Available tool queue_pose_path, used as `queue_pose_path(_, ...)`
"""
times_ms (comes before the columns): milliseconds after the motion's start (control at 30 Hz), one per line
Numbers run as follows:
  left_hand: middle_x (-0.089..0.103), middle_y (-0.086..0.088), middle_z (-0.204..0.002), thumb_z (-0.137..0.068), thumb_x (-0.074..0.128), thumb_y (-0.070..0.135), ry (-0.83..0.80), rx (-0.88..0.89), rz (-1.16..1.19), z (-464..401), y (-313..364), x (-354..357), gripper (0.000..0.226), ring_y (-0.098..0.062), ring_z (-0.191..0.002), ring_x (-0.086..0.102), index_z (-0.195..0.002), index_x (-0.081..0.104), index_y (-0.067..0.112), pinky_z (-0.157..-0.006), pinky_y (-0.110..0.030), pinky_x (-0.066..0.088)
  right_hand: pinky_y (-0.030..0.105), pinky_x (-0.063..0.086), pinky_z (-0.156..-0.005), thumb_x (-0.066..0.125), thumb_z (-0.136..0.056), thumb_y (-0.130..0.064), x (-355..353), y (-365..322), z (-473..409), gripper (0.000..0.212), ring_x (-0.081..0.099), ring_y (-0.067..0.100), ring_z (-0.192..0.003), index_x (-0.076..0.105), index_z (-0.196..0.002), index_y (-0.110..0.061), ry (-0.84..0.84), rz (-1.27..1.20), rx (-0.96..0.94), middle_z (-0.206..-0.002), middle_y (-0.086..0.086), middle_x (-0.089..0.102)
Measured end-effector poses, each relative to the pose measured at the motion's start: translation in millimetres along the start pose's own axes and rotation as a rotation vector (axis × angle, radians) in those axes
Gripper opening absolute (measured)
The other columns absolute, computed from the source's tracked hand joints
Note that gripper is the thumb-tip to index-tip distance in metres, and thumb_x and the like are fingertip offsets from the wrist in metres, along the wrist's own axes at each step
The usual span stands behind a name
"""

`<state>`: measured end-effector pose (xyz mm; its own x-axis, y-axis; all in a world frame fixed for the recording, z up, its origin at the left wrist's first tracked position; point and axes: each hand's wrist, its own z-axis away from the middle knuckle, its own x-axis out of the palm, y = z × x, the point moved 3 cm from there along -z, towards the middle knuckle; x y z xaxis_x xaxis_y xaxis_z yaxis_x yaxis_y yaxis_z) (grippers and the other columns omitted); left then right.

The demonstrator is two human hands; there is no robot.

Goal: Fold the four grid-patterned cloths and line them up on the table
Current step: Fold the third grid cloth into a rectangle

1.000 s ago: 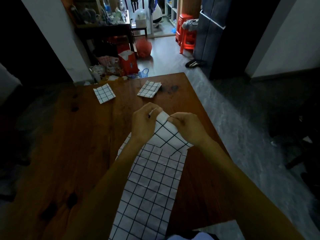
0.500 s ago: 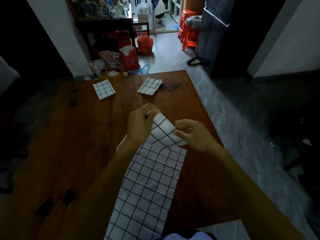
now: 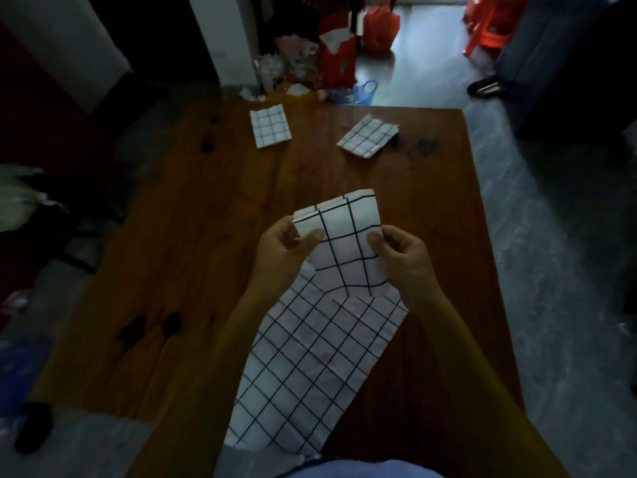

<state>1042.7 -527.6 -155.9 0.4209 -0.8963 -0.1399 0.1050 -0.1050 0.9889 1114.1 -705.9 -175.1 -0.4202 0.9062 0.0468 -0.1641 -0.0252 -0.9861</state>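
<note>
A long white cloth with a black grid (image 3: 310,367) lies as a folded strip on the wooden table (image 3: 179,270), running from the near edge to the middle. Its far end is lifted off the table and held upright. My left hand (image 3: 282,246) pinches the left side of that raised end, and my right hand (image 3: 400,253) pinches the right side. Two small folded grid cloths lie apart near the far edge: one at the left (image 3: 270,125) and one at the right (image 3: 367,135), turned at an angle.
Beyond the table's far edge stand red bags (image 3: 337,56), a blue basket (image 3: 358,93) and other clutter on the floor. Red stools (image 3: 489,25) stand at the back right. Grey floor runs along the table's right side.
The far end of the strip has been raised from the table and now stands upright. My right hand, open half a second ago, pinches the cloth's right side again. The camera tilted down.
</note>
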Motion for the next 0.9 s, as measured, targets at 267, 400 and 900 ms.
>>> queue_pose_path(267, 0.068, 0.003, -0.096, -0.088, 0.064, 0.015, 0.274, -0.126, -0.091, 18.4, -35.2, -32.9, 0.009, -0.006, -0.088, 0.066, -0.096, 0.062, 0.017, -0.072, -0.021, 0.055, 0.028, 0.058, -0.072, 0.057, -0.094, -0.019, 46.6, 39.5, -15.9, 0.012, 0.069, 0.013, -0.091, 0.066, -0.102, -0.02, -0.162, -0.069, 0.1, -0.096, -0.002, 0.071)
queue_pose_path(400, 0.067, -0.005, -0.095, -0.09, 0.062, 0.017, 0.354, -0.133, -0.086, 36.7, -46.0, -51.1, 0.012, -0.014, -0.088, 0.066, -0.096, 0.061, 0.006, -0.073, -0.027, 0.057, 0.034, 0.059, -0.074, 0.054, -0.096, -0.017, 73.9, 54.6, -14.6, 0.017, 0.069, 0.018, -0.09, 0.066, -0.106, -0.011, -0.204, -0.097, 0.184, -0.093, -0.004, 0.072)
queue_pose_path(900, 0.069, 0.002, -0.097, -0.087, 0.067, 0.016, 0.612, -0.006, 0.034, 195.2, -37.8, -195.3, 0.024, -0.011, -0.09, 0.067, -0.11, 0.063, 0.013, -0.076, -0.024, 0.055, 0.033, 0.058, -0.076, 0.06, -0.093, -0.02, 228.6, 21.5, 102.8, 0.013, 0.068, 0.011, -0.089, 0.067, -0.104, -0.023, -0.415, 0.223, -0.062, -0.095, -0.003, 0.071)
